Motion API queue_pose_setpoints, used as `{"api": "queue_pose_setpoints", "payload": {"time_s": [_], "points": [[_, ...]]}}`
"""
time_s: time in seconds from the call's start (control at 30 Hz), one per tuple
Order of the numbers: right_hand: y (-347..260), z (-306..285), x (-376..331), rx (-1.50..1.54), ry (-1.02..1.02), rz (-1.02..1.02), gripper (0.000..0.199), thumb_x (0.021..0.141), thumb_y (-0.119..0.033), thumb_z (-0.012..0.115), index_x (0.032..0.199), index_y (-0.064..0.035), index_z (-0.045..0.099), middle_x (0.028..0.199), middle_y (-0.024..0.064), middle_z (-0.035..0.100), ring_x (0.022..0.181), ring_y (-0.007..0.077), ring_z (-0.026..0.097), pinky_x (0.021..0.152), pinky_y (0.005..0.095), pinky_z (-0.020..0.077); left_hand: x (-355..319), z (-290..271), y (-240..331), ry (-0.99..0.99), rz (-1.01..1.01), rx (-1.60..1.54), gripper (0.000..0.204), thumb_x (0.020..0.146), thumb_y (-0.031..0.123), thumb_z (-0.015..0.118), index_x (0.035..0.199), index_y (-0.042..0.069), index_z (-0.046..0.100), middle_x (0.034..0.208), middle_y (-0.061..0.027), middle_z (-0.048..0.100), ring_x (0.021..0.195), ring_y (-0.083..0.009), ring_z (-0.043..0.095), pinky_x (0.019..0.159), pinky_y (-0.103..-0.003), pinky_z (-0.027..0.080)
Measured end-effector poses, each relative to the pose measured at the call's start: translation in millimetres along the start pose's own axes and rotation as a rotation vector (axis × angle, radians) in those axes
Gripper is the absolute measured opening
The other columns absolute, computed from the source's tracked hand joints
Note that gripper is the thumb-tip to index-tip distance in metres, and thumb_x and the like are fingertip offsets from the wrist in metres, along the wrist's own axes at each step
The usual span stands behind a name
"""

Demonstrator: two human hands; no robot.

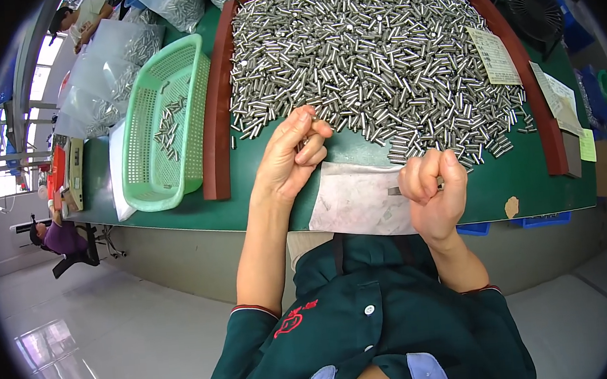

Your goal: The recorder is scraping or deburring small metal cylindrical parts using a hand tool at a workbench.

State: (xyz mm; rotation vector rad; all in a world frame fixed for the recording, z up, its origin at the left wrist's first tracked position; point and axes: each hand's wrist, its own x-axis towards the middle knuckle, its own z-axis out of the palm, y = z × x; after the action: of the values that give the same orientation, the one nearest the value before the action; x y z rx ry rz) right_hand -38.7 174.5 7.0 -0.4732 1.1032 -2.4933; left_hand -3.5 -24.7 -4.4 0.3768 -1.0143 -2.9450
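A large heap of small metal pins (pixel 371 56) covers the green table inside a brown wooden frame (pixel 215 111). My left hand (pixel 290 158) reaches to the near edge of the heap, with its thumb and fingers pinched on a few pins. My right hand (pixel 433 190) is curled into a fist over a grey-white cloth (pixel 358 199) at the table's front edge. A thin dark metal piece sticks out of that fist to the left. What else the fist holds is hidden.
A green plastic basket (pixel 145 166) with several pins stands left of the frame. Clear bags of pins (pixel 105 70) lie behind it. Paper slips (pixel 496 57) rest on the right of the frame, and a black fan (pixel 535 7) stands beyond. Other people sit far left.
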Motion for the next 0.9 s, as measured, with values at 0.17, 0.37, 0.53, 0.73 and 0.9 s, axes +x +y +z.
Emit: {"api": "queue_pose_setpoints", "payload": {"time_s": [0.17, 0.37, 0.53, 0.73, 0.9], "points": [[-1, 2, 0, -0.007, -0.005, 0.003, 0.039, 0.090, -0.019, 0.026, 0.052, -0.0080, 0.026, 0.045, -0.0004, 0.026, 0.041, 0.0080, 0.022, 0.041, 0.0240, 0.0197, 1, -4, -2, -0.017, -0.008, -0.102, 0.007, 0.086, 0.013, 0.048, 0.088, 0.007, 0.051, 0.071, -0.0059, 0.052, 0.047, -0.0040, 0.031, 0.044, -0.017, 0.026], [-1, 2, -1, -0.010, -0.002, -0.006, 0.039, 0.090, -0.019, 0.026, 0.052, -0.0080, 0.026, 0.046, -0.0003, 0.025, 0.041, 0.0079, 0.023, 0.040, 0.0236, 0.0195, 0, -6, -1, -0.024, 0.028, -0.043, 0.007, 0.083, 0.010, 0.052, 0.088, 0.006, 0.052, 0.079, -0.0078, 0.055, 0.050, -0.0043, 0.032, 0.046, -0.017, 0.028], [0, 1, -1, 0.003, 0.006, -0.002, 0.039, 0.090, -0.020, 0.026, 0.053, -0.0076, 0.027, 0.045, 0.0000, 0.026, 0.041, 0.0079, 0.023, 0.041, 0.0232, 0.0194, 0, 0, -1, -0.004, 0.045, 0.010, 0.022, 0.085, 0.014, 0.048, 0.104, 0.001, 0.048, 0.084, -0.0101, 0.058, 0.051, -0.0053, 0.034, 0.047, -0.018, 0.029], [0, 2, -1, -0.016, -0.004, -0.003, 0.038, 0.089, -0.019, 0.026, 0.053, -0.0075, 0.027, 0.046, -0.0003, 0.025, 0.042, 0.0081, 0.023, 0.041, 0.0236, 0.0198, -3, 2, 1, 0.147, 0.141, 0.276, 0.032, 0.089, 0.030, 0.041, 0.074, 0.003, 0.048, 0.067, -0.0058, 0.050, 0.052, -0.0081, 0.037, 0.045, -0.020, 0.030], [1, 0, 0, -0.004, 0.005, -0.004, 0.038, 0.089, -0.019, 0.026, 0.053, -0.0074, 0.027, 0.046, -0.0002, 0.025, 0.042, 0.0083, 0.023, 0.041, 0.0239, 0.0200, -3, 9, -6, 0.346, 0.500, 1.432, 0.011, 0.075, 0.009, 0.060, 0.078, -0.001, 0.060, 0.049, -0.0006, 0.045, 0.044, -0.0097, 0.041, 0.043, -0.025, 0.034]]}}
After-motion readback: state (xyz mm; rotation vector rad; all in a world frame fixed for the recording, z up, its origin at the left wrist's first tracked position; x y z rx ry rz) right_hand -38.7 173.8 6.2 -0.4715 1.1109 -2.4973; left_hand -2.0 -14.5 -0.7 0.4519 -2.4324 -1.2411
